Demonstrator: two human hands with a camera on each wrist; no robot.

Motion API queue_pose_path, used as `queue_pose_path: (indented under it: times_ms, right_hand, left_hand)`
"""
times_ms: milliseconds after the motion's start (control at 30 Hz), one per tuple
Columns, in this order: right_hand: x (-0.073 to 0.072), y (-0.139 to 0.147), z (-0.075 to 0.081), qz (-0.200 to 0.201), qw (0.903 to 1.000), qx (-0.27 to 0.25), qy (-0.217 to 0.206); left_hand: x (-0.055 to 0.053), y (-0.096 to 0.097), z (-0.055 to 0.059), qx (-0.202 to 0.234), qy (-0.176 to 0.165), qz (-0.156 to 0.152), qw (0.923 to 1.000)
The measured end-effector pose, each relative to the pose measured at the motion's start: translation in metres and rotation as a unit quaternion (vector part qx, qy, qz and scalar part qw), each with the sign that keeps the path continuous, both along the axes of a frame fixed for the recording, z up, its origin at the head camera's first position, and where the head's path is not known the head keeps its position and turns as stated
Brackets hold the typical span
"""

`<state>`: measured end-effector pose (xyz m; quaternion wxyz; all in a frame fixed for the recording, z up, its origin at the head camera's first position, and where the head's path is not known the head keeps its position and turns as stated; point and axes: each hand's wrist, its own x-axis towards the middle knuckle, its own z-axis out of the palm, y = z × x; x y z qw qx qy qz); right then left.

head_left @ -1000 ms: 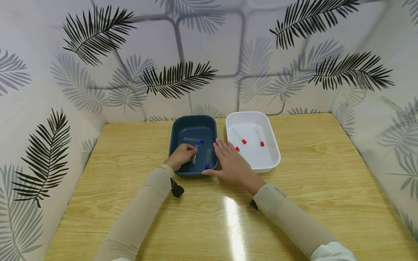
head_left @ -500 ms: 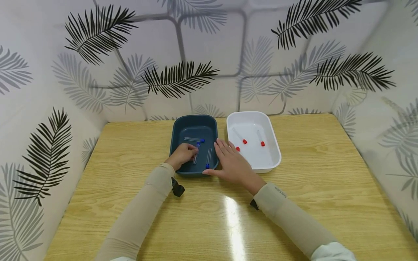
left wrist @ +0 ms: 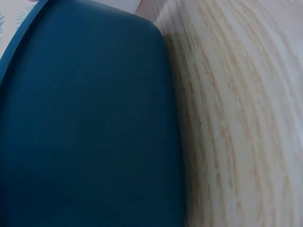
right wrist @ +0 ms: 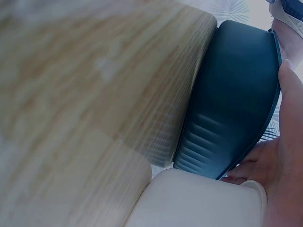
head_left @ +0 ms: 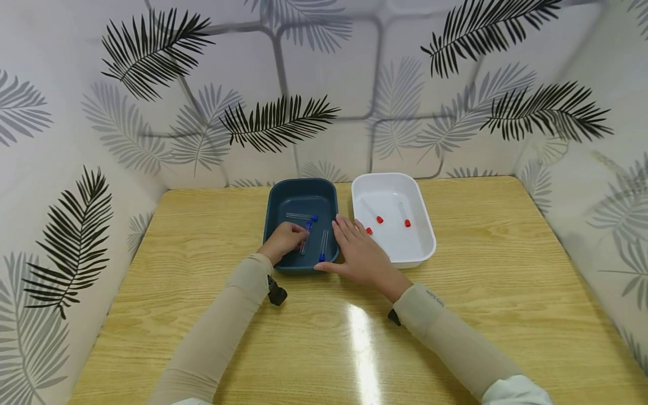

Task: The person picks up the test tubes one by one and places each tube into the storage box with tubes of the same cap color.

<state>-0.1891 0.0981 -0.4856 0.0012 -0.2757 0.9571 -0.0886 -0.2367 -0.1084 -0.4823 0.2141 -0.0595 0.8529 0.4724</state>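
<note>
In the head view, my left hand (head_left: 284, 240) reaches over the near left rim into a dark blue tray (head_left: 284, 197). Thumb and fingers pinch a clear test tube (head_left: 305, 244) with a blue cap, which lies slanted low in the tray. Two more blue-capped tubes lie there: one crosswise (head_left: 300, 216) behind it, the other lengthwise (head_left: 324, 242) to its right. My right hand (head_left: 363, 260) rests on the tray with straight fingers along the right rim and the thumb at the front right corner. Only the tray's outer wall (left wrist: 94, 118) shows in the left wrist view, the left fingers being hidden.
Close to the right of the blue tray stands a white tray (head_left: 405, 247) with three red-capped tubes; my right hand partly covers its left edge. Both trays are near the back of the wooden table (head_left: 304, 349), before a leaf-patterned backdrop (head_left: 324, 73).
The pinched tube has turned slightly, its blue cap shifting a little to the right. My right hand keeps its place on the tray.
</note>
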Motion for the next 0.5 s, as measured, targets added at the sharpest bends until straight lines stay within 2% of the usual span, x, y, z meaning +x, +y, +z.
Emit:
queue_pose_path:
  times_ms: [333,500]
  right_hand:
    - [0.0001,0.0002,-0.0015,-0.002,1.0000,0.001,-0.002]
    - [0.0000,0.0002,-0.0008,-0.003,1.0000,0.002,-0.006]
  left_hand:
    - [0.0022,0.0023,0.0022,-0.006,0.011,0.001,0.9999]
    - [0.0031,0.0025,0.0076,-0.020,0.011,-0.022,0.9995]
